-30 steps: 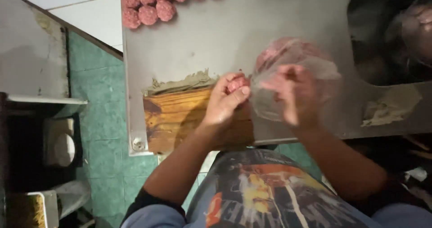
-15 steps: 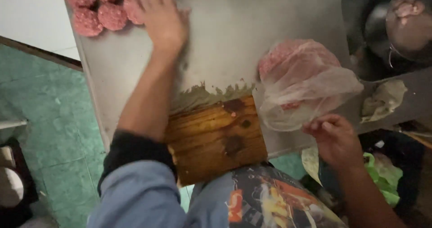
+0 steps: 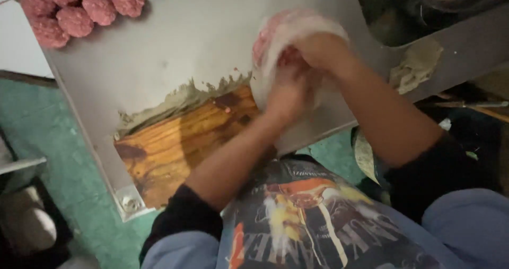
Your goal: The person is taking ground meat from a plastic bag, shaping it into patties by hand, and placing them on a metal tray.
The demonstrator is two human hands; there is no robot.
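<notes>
Scanning from the far left of the steel table [image 3: 175,51], I see the finished meatballs [image 3: 79,9] clustered at its corner, well apart from my hands. I judge I'm mid-portioning: my left hand [image 3: 289,96] reaches into the plastic bag of minced meat [image 3: 281,35], fingers buried, grip unclear. Right of it, my right hand [image 3: 323,49] clutches the bag's mouth; next comes pinching off a lump.

Clear plastic bag [image 3: 297,35] of pink minced meat [image 3: 263,43], crumpled, on the grey metal counter's near edge.
</notes>
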